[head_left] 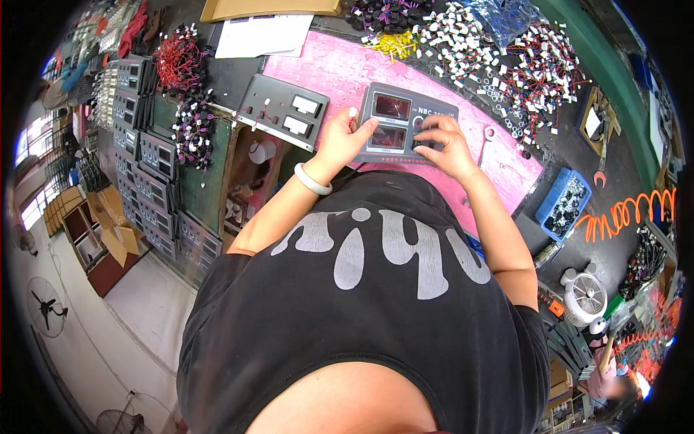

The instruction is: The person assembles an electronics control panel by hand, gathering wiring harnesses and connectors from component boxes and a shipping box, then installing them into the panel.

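A dark grey control panel (391,108) with two dark red display windows is held over the pink mat (325,61), in front of my body. My left hand (345,137) grips its left edge, the thumb lying on the front face. Over the panel's right side, my right hand (447,147) has its fingers bent and pinched together at the column of small round controls. What they pinch is too small to make out. Left of this panel lies another grey panel (269,108), with two white rectangular parts and thin red wires on it.
Stacked panels (148,173) stand at the left, beside red wire bundles (179,61). White connectors (463,43) and yellow ones (394,45) are heaped at the back. A wrench (486,145), a blue tray (564,204), a coiled orange hose (622,217) and a white fan (585,296) are at right.
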### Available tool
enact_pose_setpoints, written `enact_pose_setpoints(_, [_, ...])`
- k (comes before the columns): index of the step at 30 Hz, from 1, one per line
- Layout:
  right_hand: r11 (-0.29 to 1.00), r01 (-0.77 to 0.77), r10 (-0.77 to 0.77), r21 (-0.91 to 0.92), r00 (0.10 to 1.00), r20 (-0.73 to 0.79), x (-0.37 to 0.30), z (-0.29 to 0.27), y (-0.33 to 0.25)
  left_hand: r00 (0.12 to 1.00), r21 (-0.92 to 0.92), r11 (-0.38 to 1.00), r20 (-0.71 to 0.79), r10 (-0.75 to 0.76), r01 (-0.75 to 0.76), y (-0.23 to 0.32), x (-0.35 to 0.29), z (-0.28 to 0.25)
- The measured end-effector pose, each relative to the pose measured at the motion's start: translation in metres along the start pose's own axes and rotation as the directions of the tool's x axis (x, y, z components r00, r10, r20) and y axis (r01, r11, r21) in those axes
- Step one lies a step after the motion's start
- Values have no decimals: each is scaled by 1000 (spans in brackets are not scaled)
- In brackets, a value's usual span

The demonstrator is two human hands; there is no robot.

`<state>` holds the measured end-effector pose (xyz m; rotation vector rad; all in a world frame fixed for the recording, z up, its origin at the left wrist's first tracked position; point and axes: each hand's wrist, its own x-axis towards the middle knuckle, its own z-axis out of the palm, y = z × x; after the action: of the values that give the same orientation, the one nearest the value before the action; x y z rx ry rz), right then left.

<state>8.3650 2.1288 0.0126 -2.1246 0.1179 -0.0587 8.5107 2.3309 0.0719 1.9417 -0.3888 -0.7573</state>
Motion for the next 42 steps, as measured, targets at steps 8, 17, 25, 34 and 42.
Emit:
enact_pose_setpoints(8, [946,-264,273,-187,962,25,29,-7,-3,999,166,986,32,15,-20,7,-5,-5])
enact_pose_setpoints(17, [919,-341,357,-196,933,50,31,-12,-17,894,-231,895,338,-294,382,25,-1,-15])
enact_pose_setpoints(25, [964,223,-220,142,975,-36,43,6,-105,666,-290,633,552,-502,718,12,7,-43])
enact_pose_setpoints(34, [915,307,-319,-261,948,-4,54,49,-130,662,-439,515,627,-411,736,23,-3,-45])
enact_pose_setpoints(42, [935,52,8,350,986,-169,48,48,-128,682,-428,608,677,-275,669,12,-4,-57])
